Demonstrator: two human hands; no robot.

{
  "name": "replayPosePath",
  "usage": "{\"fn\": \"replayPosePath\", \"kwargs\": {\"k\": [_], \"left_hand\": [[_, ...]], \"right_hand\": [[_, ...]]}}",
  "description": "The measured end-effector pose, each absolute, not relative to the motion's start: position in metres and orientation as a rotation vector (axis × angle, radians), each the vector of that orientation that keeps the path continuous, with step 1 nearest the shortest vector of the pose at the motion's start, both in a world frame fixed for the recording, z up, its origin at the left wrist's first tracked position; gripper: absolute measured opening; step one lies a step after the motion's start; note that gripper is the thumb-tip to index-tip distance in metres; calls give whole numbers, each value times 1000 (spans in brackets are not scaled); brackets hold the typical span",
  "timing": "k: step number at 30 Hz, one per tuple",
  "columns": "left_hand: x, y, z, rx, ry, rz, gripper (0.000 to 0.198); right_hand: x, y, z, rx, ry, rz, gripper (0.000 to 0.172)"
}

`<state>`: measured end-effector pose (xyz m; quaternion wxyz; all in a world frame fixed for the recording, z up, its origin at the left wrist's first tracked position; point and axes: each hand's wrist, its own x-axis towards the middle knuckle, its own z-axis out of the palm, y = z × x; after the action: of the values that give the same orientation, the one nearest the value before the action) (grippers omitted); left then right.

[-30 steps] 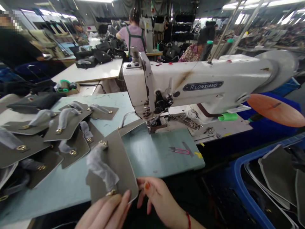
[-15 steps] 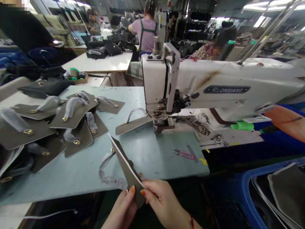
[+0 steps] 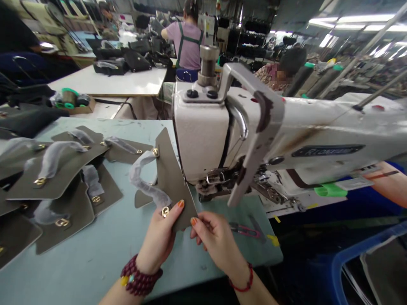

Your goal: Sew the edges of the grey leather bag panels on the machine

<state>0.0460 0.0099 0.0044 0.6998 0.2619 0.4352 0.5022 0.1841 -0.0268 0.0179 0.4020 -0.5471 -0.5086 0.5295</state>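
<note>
I hold a grey leather bag flap [image 3: 171, 178] upright in front of the white sewing machine [image 3: 286, 127]. A wrapped handle with gold rings runs along its left face. My left hand [image 3: 159, 237] pinches the flap's lower edge beside a gold ring, thumb on top. Fingers of my right hand [image 3: 216, 239] are closed on the flap's bottom corner from the right. The flap's far edge stands close to the needle area [image 3: 213, 182]. A second flap lies flat partly behind it, under the machine head.
Several finished grey flaps with wrapped handles [image 3: 60, 169] lie spread over the left of the pale green table [image 3: 95, 254]. Pink thread snips [image 3: 244, 230] rest right of my hands. A blue bin [image 3: 365, 262] stands lower right. Other people work at tables behind.
I lifted the flap off the table, turned it on edge and carried it forward to the machine. My head moved closer, so the machine looks larger.
</note>
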Motion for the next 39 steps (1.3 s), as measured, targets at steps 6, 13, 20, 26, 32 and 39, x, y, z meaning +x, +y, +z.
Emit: {"fn": "replayPosePath", "kwargs": {"k": [6, 13, 20, 26, 32, 39], "left_hand": [[56, 46, 4, 643, 989, 1148, 32], [61, 63, 11, 676, 1012, 1150, 32], [61, 62, 14, 776, 1079, 1157, 26], [51, 62, -2, 894, 985, 1060, 28], [27, 75, 1, 989, 841, 596, 18], [25, 82, 8, 992, 839, 466, 25]], "right_hand": [[185, 0, 7, -1371, -1083, 1334, 42], [179, 6, 0, -1386, -993, 1304, 50], [180, 0, -5, -1366, -932, 1300, 49], [180, 0, -7, -1312, -913, 1320, 46], [182, -1, -3, -1316, -917, 1357, 38], [181, -3, 2, -1350, -898, 1336, 38]]}}
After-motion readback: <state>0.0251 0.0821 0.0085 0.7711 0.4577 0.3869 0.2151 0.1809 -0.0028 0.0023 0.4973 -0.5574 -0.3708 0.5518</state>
